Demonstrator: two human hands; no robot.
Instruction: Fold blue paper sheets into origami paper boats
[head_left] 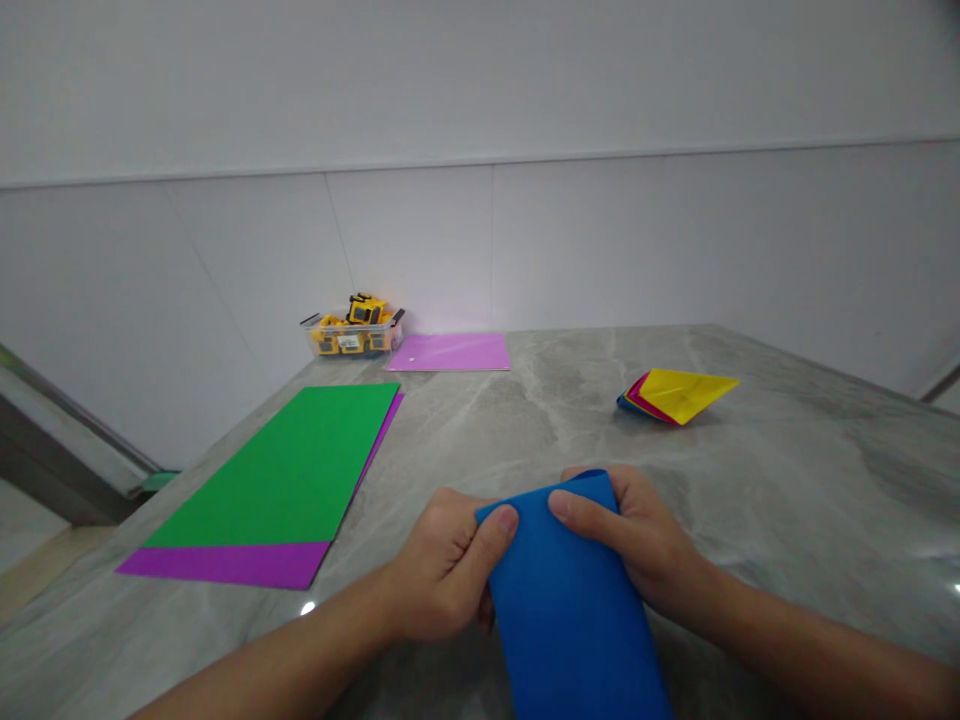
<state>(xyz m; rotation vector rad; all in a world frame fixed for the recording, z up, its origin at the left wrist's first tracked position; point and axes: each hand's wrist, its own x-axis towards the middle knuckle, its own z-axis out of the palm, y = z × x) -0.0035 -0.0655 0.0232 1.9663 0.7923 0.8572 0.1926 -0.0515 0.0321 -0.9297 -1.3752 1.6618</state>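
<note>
A blue paper sheet (574, 610), folded over at its far end, lies lengthwise near the front edge of the grey marble table (540, 410). My left hand (446, 565) is closed on the sheet's far left corner, thumb on top. My right hand (637, 535) grips the far right corner the same way, thumb pressing the top and fingers curled behind the fold. Both thumbs nearly meet at the top edge.
A green sheet (300, 465) lies on a purple sheet (225, 563) at the left. A pink sheet (450, 352) and a clear box of yellow toy vehicles (352, 335) sit at the back by the wall. Folded paper shapes, yellow on top (675, 393), rest at the right.
</note>
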